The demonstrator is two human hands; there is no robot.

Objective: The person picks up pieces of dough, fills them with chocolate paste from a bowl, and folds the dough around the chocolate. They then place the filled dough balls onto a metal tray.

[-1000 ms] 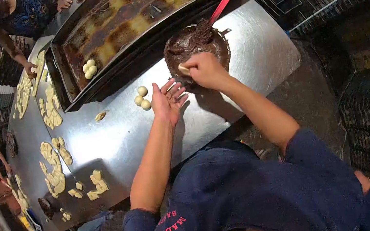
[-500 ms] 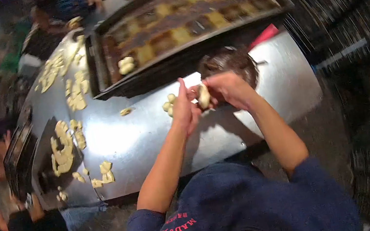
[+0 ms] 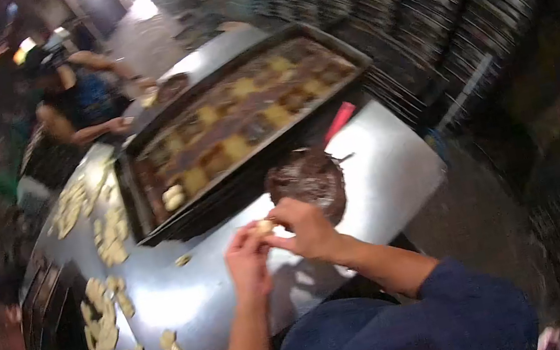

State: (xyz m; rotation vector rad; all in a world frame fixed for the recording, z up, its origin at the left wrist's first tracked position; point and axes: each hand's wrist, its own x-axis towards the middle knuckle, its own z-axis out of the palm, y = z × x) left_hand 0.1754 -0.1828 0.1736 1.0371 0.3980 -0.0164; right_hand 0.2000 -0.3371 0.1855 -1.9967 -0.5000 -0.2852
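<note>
Because our own fingers wrap around most of it, we see only a small pale part of the dough piece [image 3: 264,227], which sits above the metal table [image 3: 168,303]. Our left hand [image 3: 246,254] and right hand [image 3: 307,229] meet there, fingertips pinched together on the dough; we cannot make out its underside or any filling. Just beyond the right hand lies a round mass of dark brown paste [image 3: 307,179], its near edge partly covered by that hand, and we cannot tell what vessel holds it. A red handle [image 3: 340,121] slants up from it, the lower end lost against the paste. Behind stands a long tray [image 3: 234,147] with a few blurred dough balls [image 3: 173,197] in its near left corner. Flat dough pieces [image 3: 101,323] lie to our left. Across the table, a co-worker's hand [image 3: 118,125] is too smeared to read.
</note>
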